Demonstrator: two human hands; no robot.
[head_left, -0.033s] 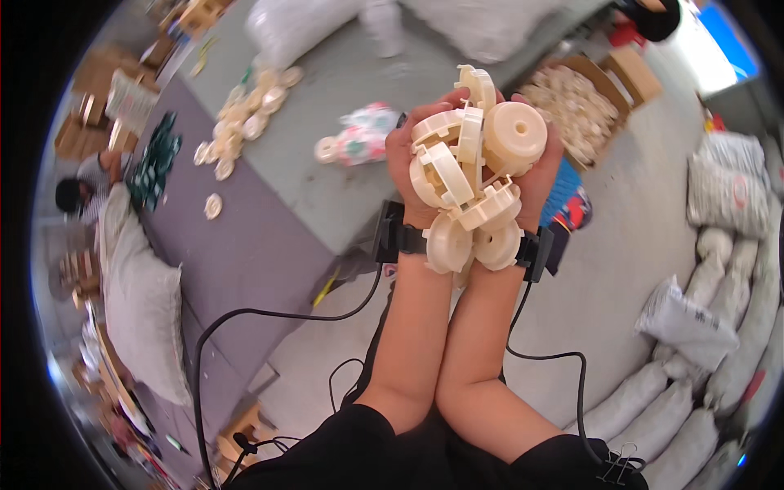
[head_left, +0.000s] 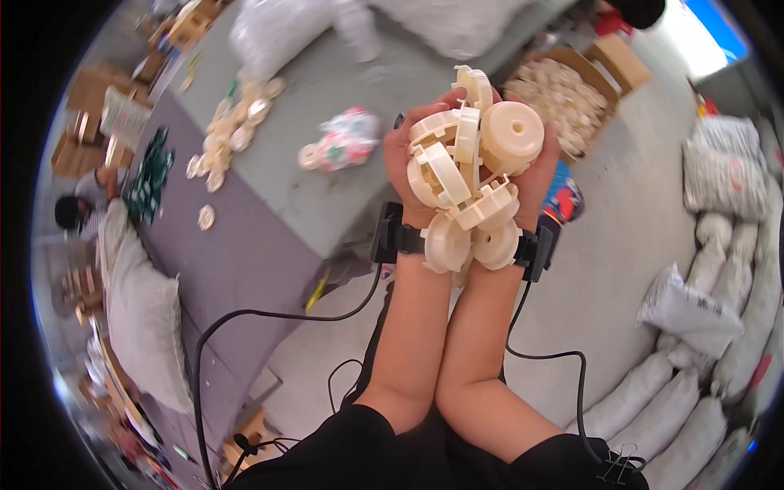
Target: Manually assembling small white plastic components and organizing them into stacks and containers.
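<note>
My left hand [head_left: 398, 160] and my right hand [head_left: 549, 167] are cupped together around a heap of cream round plastic parts. Their fingers curl up at the pile's sides and are partly hidden by it. One drum-shaped part with a central hole [head_left: 513, 137] lies on the right of the heap. Beside it are several notched rings [head_left: 445, 173], tilted at various angles. Two flanged discs, a left one [head_left: 447, 242] and a right one [head_left: 496, 245], rest over my wrists, next to the black straps.
Loose cream parts [head_left: 238, 126] lie on the table [head_left: 327, 208], near a patterned bundle [head_left: 351, 139] and clear plastic bags [head_left: 286, 33]. Beyond my right hand stands a cardboard box of similar parts [head_left: 563, 98]. Stuffed sacks [head_left: 637, 392] line the right side. Another person [head_left: 90, 196] is at far left.
The table's contents and the cardboard box have shifted slightly left in the picture. My hands and the heap keep nearly the same place in view, with the grip unchanged.
</note>
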